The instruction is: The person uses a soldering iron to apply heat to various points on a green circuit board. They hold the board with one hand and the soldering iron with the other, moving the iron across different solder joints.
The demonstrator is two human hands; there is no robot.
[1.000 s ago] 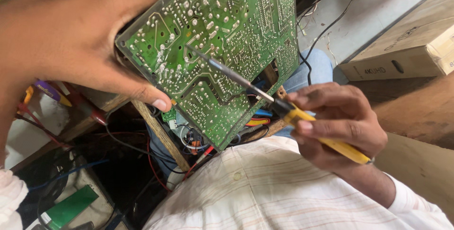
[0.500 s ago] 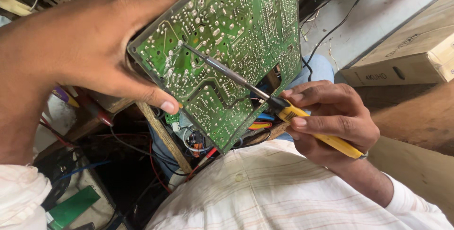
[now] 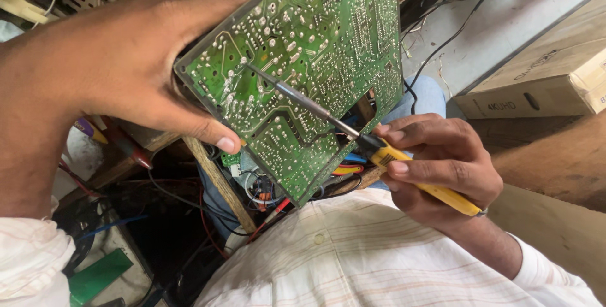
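A green circuit board (image 3: 309, 73) is filling the upper centre of the frame, the left hand (image 3: 120, 61) clasping its left edge. The right hand (image 3: 435, 168), lower right, is pinching a yellow-handled soldering iron (image 3: 372, 146), tip touching the board.

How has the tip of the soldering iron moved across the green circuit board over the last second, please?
Hardly at all. The soldering iron in the right hand keeps its tip near the left edge of the green circuit board, close to the left hand.

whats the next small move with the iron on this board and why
Probably hold the board steady and keep the iron on that joint: its tip seems to rest on the solder side near the left hand, while the right hand grips the yellow handle.
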